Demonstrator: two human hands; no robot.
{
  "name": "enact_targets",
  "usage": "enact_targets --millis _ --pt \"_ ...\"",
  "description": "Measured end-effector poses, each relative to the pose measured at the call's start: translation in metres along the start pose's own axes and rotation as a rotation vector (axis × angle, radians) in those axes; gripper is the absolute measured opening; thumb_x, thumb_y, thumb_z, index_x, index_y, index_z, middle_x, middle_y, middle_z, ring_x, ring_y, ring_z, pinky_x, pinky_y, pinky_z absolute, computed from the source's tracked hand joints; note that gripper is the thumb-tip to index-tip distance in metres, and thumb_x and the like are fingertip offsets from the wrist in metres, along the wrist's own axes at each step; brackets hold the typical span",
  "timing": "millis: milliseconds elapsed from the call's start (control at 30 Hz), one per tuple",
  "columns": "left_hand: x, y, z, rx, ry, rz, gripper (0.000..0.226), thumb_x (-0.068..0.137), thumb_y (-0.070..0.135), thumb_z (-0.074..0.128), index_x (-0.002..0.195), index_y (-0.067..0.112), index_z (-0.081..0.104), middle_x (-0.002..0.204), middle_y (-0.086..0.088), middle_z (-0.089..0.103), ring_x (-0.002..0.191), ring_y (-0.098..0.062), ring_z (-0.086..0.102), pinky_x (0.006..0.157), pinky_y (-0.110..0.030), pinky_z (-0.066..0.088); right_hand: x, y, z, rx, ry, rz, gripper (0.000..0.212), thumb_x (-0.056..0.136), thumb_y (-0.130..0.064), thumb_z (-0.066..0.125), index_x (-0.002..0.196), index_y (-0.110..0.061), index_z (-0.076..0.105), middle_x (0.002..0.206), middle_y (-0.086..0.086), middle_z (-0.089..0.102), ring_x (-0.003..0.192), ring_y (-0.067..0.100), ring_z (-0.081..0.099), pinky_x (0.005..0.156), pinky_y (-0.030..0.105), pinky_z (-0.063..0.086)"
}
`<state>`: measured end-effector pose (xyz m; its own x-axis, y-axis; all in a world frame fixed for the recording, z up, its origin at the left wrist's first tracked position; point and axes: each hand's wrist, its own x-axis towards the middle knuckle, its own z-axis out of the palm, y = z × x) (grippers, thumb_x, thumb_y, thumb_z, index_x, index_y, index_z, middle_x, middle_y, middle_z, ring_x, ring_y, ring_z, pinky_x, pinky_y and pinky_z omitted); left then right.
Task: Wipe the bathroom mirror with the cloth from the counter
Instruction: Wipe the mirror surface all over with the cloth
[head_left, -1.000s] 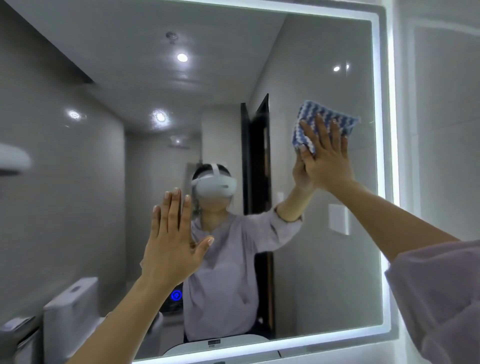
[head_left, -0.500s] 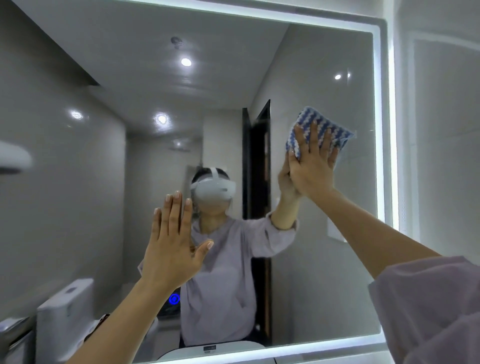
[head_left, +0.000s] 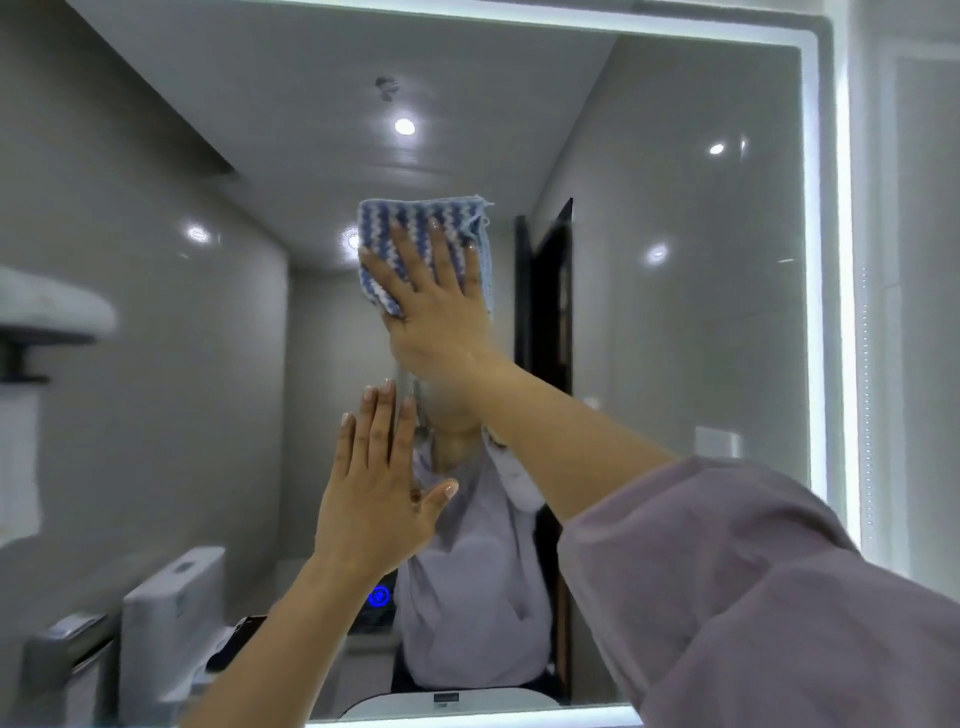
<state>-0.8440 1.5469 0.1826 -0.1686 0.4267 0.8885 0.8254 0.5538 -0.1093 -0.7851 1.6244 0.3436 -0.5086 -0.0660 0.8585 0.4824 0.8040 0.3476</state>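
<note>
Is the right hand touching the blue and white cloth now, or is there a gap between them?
Touching. The head view shows the right hand flat on the cloth, its straight fingers covering the stripes with no gap.

Large rectangular glass mirror (head_left: 675, 312): smooth, high gloss, faint smears. Its white lit border strip (head_left: 811, 260): frosted, diffuse, not shiny. Blue-and-white zigzag woven cloth (head_left: 415, 223): thick, nubby, matt textile, loose frayed threads at upper right corner, plain pale-blue edge on the right side. Loose mauve fabric sleeve (head_left: 753, 597): soft, matt, thin weave, creased. Pale wall tile right of the mirror (head_left: 914, 260): smooth, slight sheen. Reflected grey wall tiles (head_left: 130, 364): glossy, spot-light glints. Reflected white toilet cistern (head_left: 171, 613): smooth, glossy, ceramic-looking. Grey metallic-looking fitting at lower left (head_left: 62, 654): blurred, finish unclear.
</note>
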Motion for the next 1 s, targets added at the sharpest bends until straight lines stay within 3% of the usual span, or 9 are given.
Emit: enact_targets --millis 133,300,433,633,733,800,900,1000 --pt "-0.001 0.001 -0.001 0.0 -0.006 -0.007 0.091 0.084 0.07 0.006 0.147 0.007 -0.014 0.156 -0.014 -0.019 0.145 -0.027 -0.017 0.118 -0.042 -0.006 0.002 0.013 -0.002 -0.074 0.007 -0.059 0.056 0.102 -0.047 0.02 0.151 -0.038 -0.006 0.161 -0.002 -0.014 0.146 0.027 -0.019 0.117 0.051 -0.011" --pt "-0.001 0.001 -0.003 -0.022 0.014 0.01 0.091 0.085 0.067 0.018 0.149 0.005 -0.003 0.158 -0.015 -0.008 0.147 -0.029 -0.007 0.118 -0.041 -0.002 0.005 0.042 -0.009 -0.116 0.035 -0.081 0.054 0.101 -0.047 0.018 0.151 -0.041 -0.002 0.162 -0.006 -0.009 0.147 0.025 -0.015 0.118 0.049 -0.011" --pt "-0.001 0.0 -0.003 -0.021 0.02 0.029 0.091 0.086 0.067 0.018 0.149 0.002 0.006 0.158 -0.017 -0.001 0.147 -0.03 0.0 0.118 -0.043 0.003 0.004 0.092 -0.019 -0.1 0.092 0.068 0.054 0.101 -0.051 0.014 0.151 -0.04 -0.003 0.162 -0.005 -0.009 0.147 0.025 -0.014 0.118 0.05 -0.01" --pt "-0.001 -0.001 -0.002 -0.028 0.023 0.032 0.092 0.086 0.068 0.017 0.149 0.003 0.002 0.158 -0.017 -0.005 0.147 -0.03 -0.005 0.118 -0.043 -0.001 -0.022 0.182 -0.029 -0.039 0.142 0.345 0.056 0.097 -0.054 0.018 0.151 -0.042 0.009 0.162 -0.006 0.002 0.149 0.026 -0.003 0.117 0.045 -0.008" --pt "0.0 0.0 -0.003 -0.035 0.03 0.031 0.092 0.085 0.066 0.023 0.149 0.003 0.002 0.158 -0.017 -0.004 0.146 -0.031 -0.004 0.118 -0.043 -0.002 -0.044 0.216 -0.034 -0.032 0.141 0.506 0.055 0.098 -0.054 0.019 0.149 -0.045 0.0 0.162 -0.005 -0.001 0.148 0.025 -0.005 0.118 0.045 -0.008" --pt "0.0 0.0 -0.002 -0.045 0.031 0.025 0.092 0.085 0.066 0.024 0.149 0.003 0.001 0.158 -0.017 -0.006 0.146 -0.031 -0.005 0.118 -0.043 -0.003 -0.055 0.226 -0.035 -0.022 0.131 0.581 0.057 0.1 -0.051 0.02 0.148 -0.042 -0.007 0.162 -0.002 -0.003 0.148 0.025 -0.006 0.119 0.045 -0.006" --pt "-0.001 -0.002 -0.001 -0.042 0.012 0.02 0.093 0.085 0.069 0.017 0.148 0.005 -0.007 0.157 -0.015 -0.015 0.146 -0.029 -0.014 0.118 -0.043 -0.007 -0.057 0.226 -0.035 -0.025 0.113 0.655 0.059 0.101 -0.048 0.022 0.152 -0.034 -0.004 0.162 -0.003 -0.005 0.148 0.023 -0.008 0.119 0.042 -0.009" --pt "-0.001 -0.002 -0.001 -0.059 0.02 0.031 0.091 0.086 0.068 0.018 0.148 0.005 -0.004 0.157 -0.016 -0.012 0.146 -0.03 -0.011 0.119 -0.044 -0.005 -0.053 0.221 -0.04 -0.011 0.068 0.675 0.058 0.102 -0.046 0.022 0.152 -0.034 -0.005 0.162 -0.002 -0.008 0.148 0.023 -0.011 0.118 0.041 -0.012"
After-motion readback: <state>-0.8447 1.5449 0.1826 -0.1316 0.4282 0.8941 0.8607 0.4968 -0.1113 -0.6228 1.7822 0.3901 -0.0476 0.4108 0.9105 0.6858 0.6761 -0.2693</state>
